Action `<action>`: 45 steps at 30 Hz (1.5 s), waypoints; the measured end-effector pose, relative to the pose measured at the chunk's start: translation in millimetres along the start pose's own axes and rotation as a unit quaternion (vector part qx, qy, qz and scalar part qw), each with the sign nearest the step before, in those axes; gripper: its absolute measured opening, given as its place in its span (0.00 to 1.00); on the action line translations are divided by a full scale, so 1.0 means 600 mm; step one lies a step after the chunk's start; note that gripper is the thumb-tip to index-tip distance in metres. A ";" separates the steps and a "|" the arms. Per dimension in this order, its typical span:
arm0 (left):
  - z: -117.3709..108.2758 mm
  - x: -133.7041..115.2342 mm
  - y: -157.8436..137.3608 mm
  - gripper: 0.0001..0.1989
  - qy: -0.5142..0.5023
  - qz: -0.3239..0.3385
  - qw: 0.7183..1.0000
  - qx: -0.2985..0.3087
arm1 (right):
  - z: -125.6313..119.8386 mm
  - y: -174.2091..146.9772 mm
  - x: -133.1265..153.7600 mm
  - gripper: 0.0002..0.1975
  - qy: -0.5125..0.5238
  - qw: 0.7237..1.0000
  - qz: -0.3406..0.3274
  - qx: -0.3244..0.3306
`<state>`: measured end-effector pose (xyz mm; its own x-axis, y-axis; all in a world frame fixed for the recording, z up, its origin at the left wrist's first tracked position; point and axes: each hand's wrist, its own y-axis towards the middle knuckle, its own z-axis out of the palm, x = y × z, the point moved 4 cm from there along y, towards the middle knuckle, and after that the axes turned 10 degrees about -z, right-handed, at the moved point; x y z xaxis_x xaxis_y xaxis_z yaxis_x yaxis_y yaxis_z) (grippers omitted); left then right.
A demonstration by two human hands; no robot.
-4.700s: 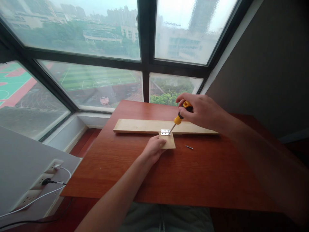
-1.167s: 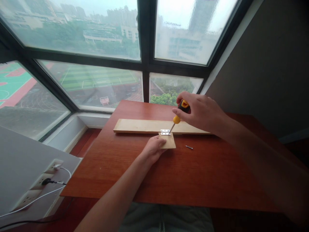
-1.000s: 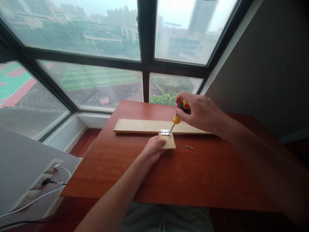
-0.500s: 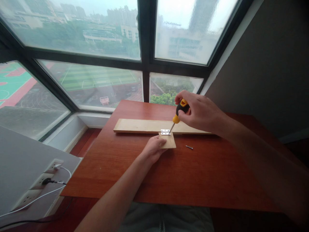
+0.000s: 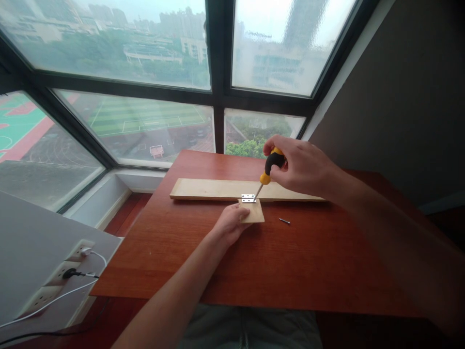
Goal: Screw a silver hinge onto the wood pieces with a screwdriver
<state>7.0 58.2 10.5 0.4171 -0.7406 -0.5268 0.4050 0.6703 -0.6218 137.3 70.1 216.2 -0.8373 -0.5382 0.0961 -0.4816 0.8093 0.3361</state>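
Note:
Between the thumb and fingers of my left hand is a small square wooden block, held against the front edge of a long pale board. A silver hinge spans the joint, one leaf on each piece of wood. My right hand grips the handle of a yellow and black screwdriver from above. The screwdriver slants down to the left, its tip at the right end of the hinge's near leaf. Whether a screw sits under the tip is too small to tell.
A loose screw lies on the reddish-brown table, to the right of the block. Large windows stand behind the table. On the low wall at left are sockets with plugged-in cables.
The screwdriver handle has turned slightly in my right hand, showing more black and less yellow. My left hand, the block and the board keep their places.

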 end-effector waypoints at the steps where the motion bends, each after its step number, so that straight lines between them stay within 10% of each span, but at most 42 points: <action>1: 0.000 0.000 -0.001 0.12 0.000 0.000 1.000 -0.003 | -0.001 0.000 0.000 0.13 0.002 1.000 -0.001 0.002; 45: -0.001 0.002 0.001 0.11 -0.010 0.003 1.000 0.005 | -0.011 0.014 -0.002 0.12 0.016 0.998 -0.031 0.053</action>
<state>7.3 57.9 9.2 0.4353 -0.7355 -0.5191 0.4111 0.6754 -0.6122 136.0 76.0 225.0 -0.7972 -0.5938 0.1089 -0.5583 0.7938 0.2413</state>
